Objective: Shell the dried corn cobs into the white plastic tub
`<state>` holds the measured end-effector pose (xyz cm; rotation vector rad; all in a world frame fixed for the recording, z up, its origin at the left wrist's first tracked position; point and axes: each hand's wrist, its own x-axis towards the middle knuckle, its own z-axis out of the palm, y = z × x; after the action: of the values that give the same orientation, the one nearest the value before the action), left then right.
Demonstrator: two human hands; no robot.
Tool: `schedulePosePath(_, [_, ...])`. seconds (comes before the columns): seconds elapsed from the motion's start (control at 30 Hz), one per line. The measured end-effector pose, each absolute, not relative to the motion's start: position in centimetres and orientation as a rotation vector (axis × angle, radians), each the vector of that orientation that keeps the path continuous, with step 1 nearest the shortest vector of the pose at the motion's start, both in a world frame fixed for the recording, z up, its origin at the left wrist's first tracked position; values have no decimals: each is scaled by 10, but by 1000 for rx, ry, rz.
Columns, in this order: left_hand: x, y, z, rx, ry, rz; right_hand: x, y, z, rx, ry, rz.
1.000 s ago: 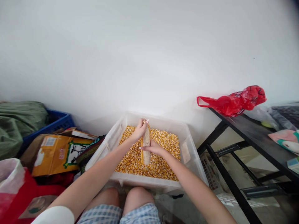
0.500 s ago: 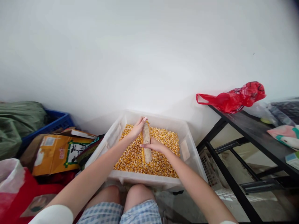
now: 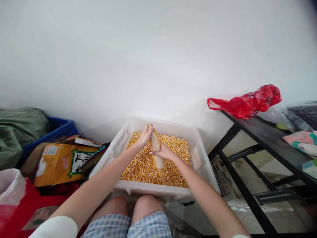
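Between my hands is a corn cob (image 3: pixel 155 143), mostly bare and pale, with rows of yellow kernels left along its side. My left hand (image 3: pixel 146 135) is closed around the cob's far end, thumb on top. Further down, my right hand (image 3: pixel 163 152) grips the cob near its middle from the right, with the thumb laid across it. The cob slants over loose corn kernels (image 3: pixel 141 168) that cover the floor of a translucent plastic bin (image 3: pixel 203 158). Fingers under the cob are hidden.
A black metal table (image 3: pixel 272 145) with a red plastic bag (image 3: pixel 247 102) on its corner stands at right. On the left are a yellow cardboard box (image 3: pixel 59 165), a blue crate (image 3: pixel 61 129) and a red-and-white bag (image 3: pixel 15 195). A white wall (image 3: pixel 158 59) rises behind the bin.
The cob has tilted, its far end shifting left and its near end slightly right and up. My left hand has moved a little left with it, my right slightly up and right.
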<state>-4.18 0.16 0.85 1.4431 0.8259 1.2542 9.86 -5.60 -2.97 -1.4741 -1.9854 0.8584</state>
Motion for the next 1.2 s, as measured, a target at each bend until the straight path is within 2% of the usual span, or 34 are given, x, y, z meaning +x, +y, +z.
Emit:
schedulePosePath(0.3, [-46,-3,15,1579,833,1196,102,-54,-32,-1413,-2027,956])
schedulePosePath(0.57, [-43,-5,17,1432,932,1262,102,-56,-24,-1556,-2020,756])
schedulePosePath(1.07, [-48,-2,14,1484,809,1128,104,-55,-33,-1436,-2035,977])
schedulePosePath(1.2, [-51,0,18,1376,765,1074,104,-54,-28,-1487,-2027,850])
